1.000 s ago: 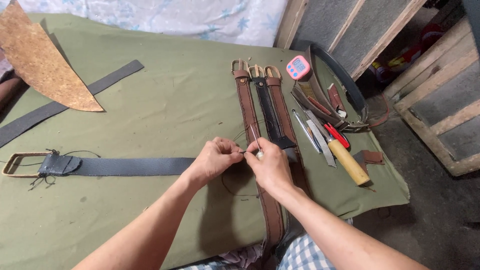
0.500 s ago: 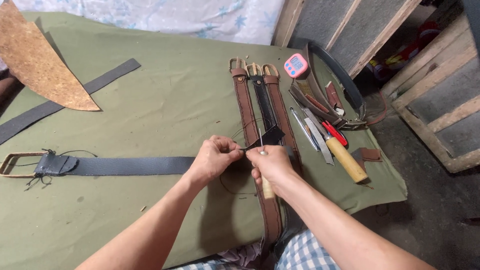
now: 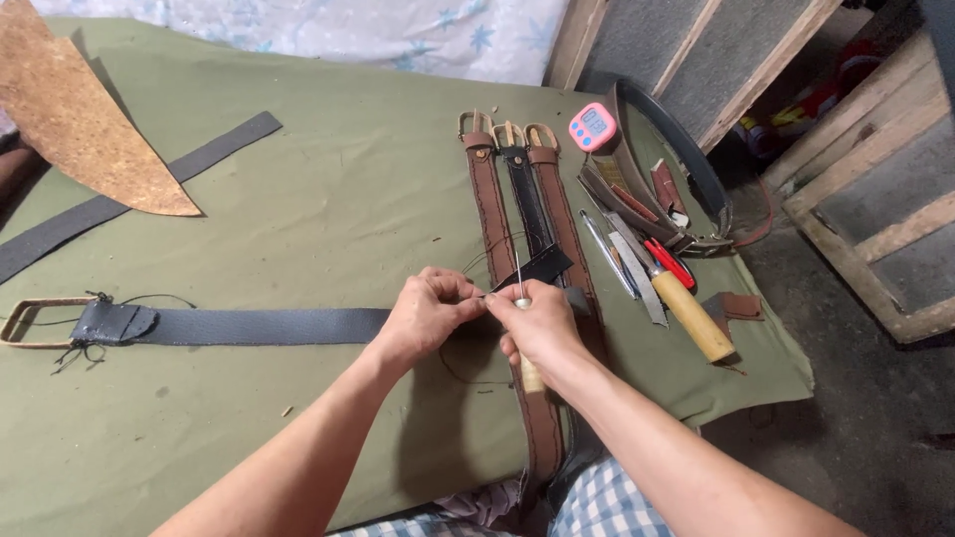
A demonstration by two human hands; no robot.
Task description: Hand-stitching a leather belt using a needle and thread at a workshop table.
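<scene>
Matt woven grey strap (image 3: 269,325), metal buckle (image 3: 30,323), green canvas cloth (image 3: 298,199).

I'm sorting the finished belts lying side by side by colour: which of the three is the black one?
The middle belt is black; the left belt and the right belt flanking it are brown. All three lie buckle-end away from the person.
</scene>
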